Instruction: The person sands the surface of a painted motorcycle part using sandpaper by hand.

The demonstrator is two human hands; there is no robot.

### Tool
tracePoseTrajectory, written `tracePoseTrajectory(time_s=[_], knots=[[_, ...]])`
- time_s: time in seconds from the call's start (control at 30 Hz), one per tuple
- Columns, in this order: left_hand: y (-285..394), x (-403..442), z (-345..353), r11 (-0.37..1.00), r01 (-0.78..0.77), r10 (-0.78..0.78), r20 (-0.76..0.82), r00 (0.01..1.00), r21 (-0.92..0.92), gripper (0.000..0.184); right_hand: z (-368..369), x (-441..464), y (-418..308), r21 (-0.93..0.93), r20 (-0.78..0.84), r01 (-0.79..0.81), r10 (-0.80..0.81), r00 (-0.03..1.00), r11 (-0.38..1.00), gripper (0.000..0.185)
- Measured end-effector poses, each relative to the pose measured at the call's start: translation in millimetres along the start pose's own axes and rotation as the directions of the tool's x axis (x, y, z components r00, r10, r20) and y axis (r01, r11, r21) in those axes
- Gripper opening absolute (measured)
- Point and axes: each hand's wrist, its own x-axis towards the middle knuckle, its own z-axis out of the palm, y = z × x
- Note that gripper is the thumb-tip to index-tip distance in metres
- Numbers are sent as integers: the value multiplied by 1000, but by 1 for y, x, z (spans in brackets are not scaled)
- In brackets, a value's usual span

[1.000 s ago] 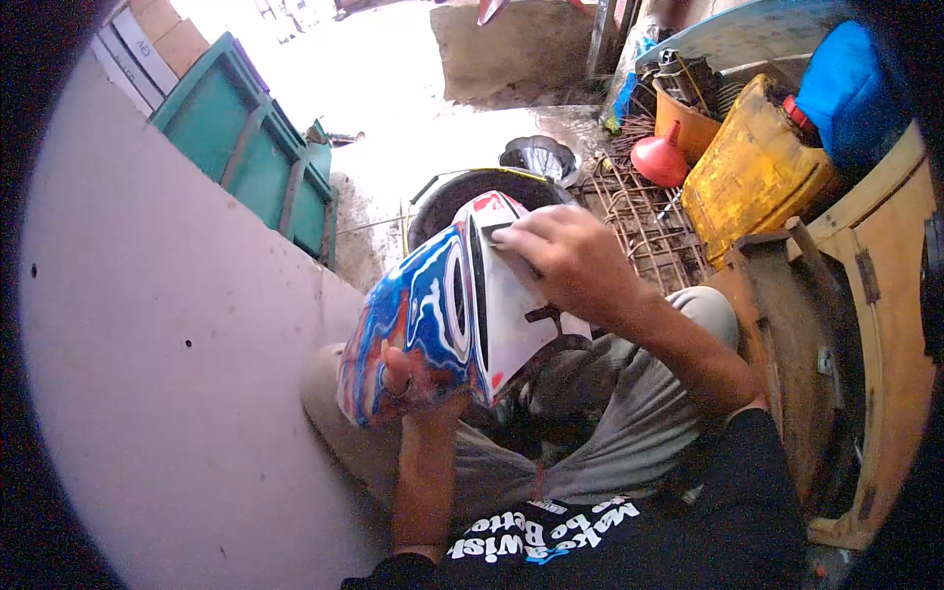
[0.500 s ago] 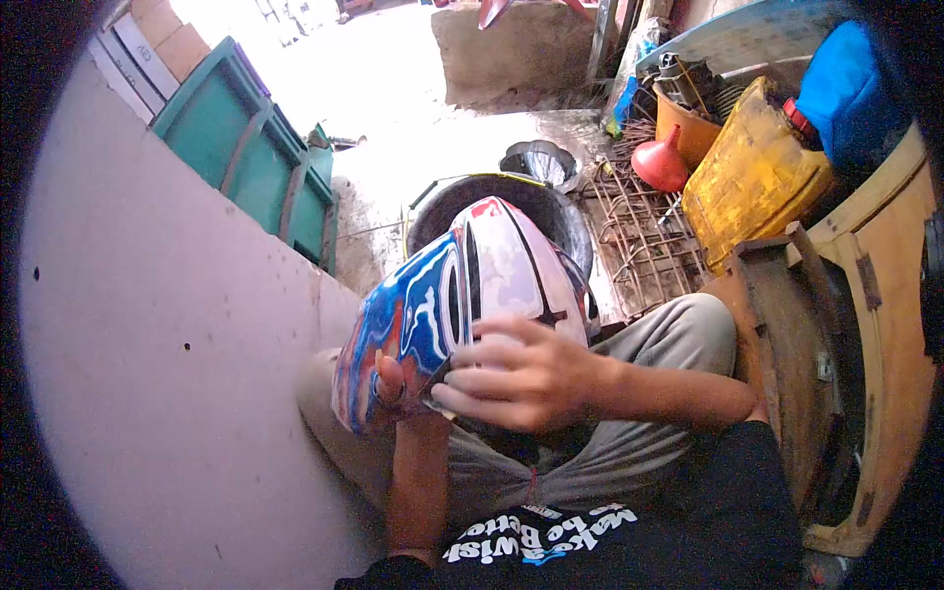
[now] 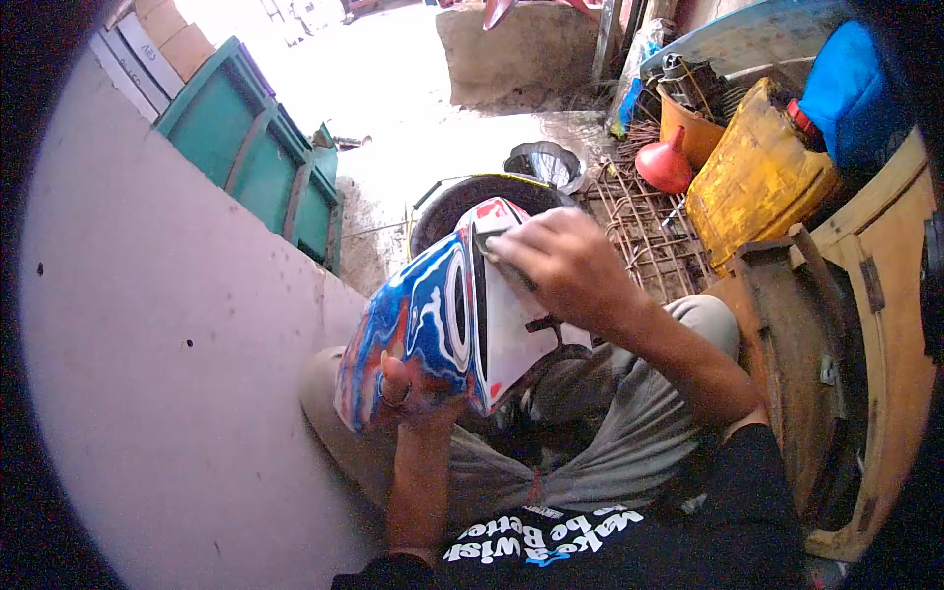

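A glossy shell [image 3: 418, 310] painted in blue, white and red swirls sits over my lap, its white half turned to the right. I cannot tell exactly what kind of part it is. My left hand [image 3: 396, 383] grips its lower left end, with the thumb on the painted face and the other fingers hidden beneath. Near the upper edge, my right hand [image 3: 560, 261] is closed with the fingertips pressed on the white side by a dark seam. A small dark sheet [image 3: 489, 234], possibly sandpaper, shows at those fingertips; blur and the fingers hide most of it.
Behind the shell stands a black tub [image 3: 457, 202], with a smaller dark bowl [image 3: 546, 165] beyond. On the right are a metal grid [image 3: 639, 236], a red funnel [image 3: 666, 162], a yellow jerrycan [image 3: 757, 182] and a wooden frame [image 3: 885, 334]. A pale wall [image 3: 167, 324] borders my left side.
My right hand has moved up and to the right across the shell, from its lower edge to near its top, uncovering the lower white part. My left hand keeps its hold.
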Motion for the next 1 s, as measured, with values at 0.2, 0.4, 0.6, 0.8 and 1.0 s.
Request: tracePoseTrajectory(time_s=[0.2, 0.4, 0.6, 0.8, 1.0], knots=[[-8, -8, -96, 990, 82, -61, -173, 983, 115, 111, 10, -12, -45, 229, -146, 269, -240, 960, 936, 24], [6, 22, 62, 1000, 12, -12, -19, 1000, -11, 113, 5, -11, -33, 67, -72, 188, -183, 980, 980, 24], [9, 20, 63, 999, -2, 6, -69, 998, 45, 111, 2, -3, -9, 33, -41, 58, -57, 998, 998, 30], [9, 43, 66, 995, -29, 38, -86, 996, 96, 110, 5, -20, -67, 335, -193, 351, -302, 934, 874, 28], [6, 21, 68, 988, -47, 64, -115, 991, 145, 108, 1, -5, -8, -35, -12, 46, -46, 999, 998, 28]])
